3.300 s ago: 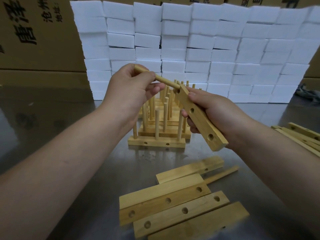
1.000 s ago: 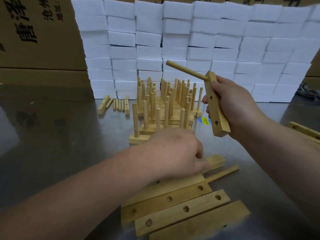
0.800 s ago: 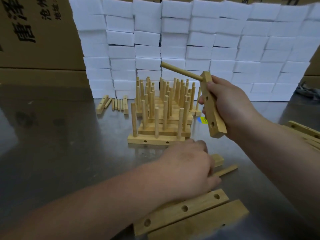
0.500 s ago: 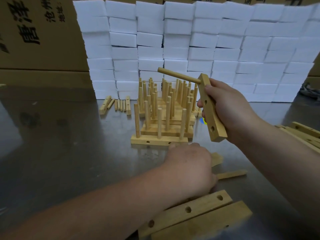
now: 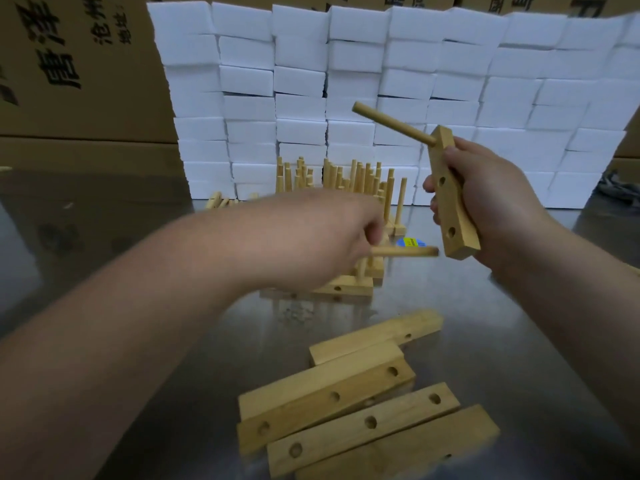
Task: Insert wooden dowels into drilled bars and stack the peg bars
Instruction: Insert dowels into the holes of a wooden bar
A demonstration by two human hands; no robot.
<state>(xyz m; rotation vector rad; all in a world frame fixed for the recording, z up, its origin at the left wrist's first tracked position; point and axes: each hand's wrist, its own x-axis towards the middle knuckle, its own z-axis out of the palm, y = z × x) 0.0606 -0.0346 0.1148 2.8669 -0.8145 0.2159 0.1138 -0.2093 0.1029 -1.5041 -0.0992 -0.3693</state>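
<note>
A bar (image 5: 450, 206) is clasped near-upright in the right grip (image 5: 491, 202), 2 holes (image 5: 442, 181) empty. A loose dowel (image 5: 408, 251), pinched in the left grip (image 5: 322, 237), is held level, pointed right towards them.

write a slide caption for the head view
Right hand holds a drilled bar with one dowel fitted; left hand holds a second dowel beside it.

left hand (image 5: 322, 237) was bare, blurred | right hand (image 5: 491, 199) was bare | left forearm (image 5: 138, 306) and right forearm (image 5: 571, 289) were uncovered to the near edge
</note>
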